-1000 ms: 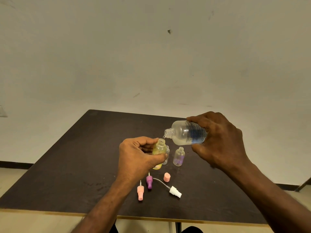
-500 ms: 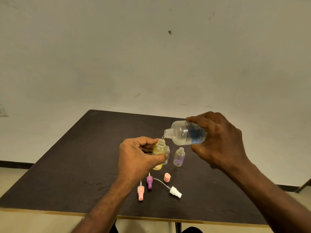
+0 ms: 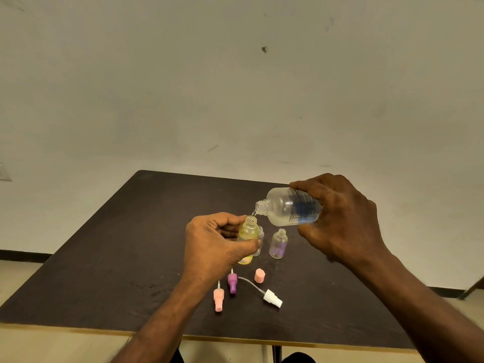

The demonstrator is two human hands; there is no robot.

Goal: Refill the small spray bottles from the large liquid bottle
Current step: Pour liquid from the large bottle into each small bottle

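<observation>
Head view. Right hand point(image 3: 337, 221) wrapped round large liquid bottle point(image 3: 290, 209), tipped near horizontal, its open mouth just above neck of yellow spray bottle point(image 3: 247, 238). Left hand point(image 3: 214, 247) curled round the yellow spray bottle. Behind it, a clear small bottle point(image 3: 259, 239), mostly hidden; beside that, purple-tinted spray bottle point(image 3: 278, 244) upright on dark counter point(image 3: 117, 244). Nearer: pink spray head point(image 3: 218, 299), purple spray head point(image 3: 232, 282), pink cap point(image 3: 259, 275), white spray head point(image 3: 272, 298).

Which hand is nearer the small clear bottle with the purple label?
Right. The right hand hovers just above and beside the small clear bottle with the purple label; the left hand is farther off, across the yellow bottle.
</observation>
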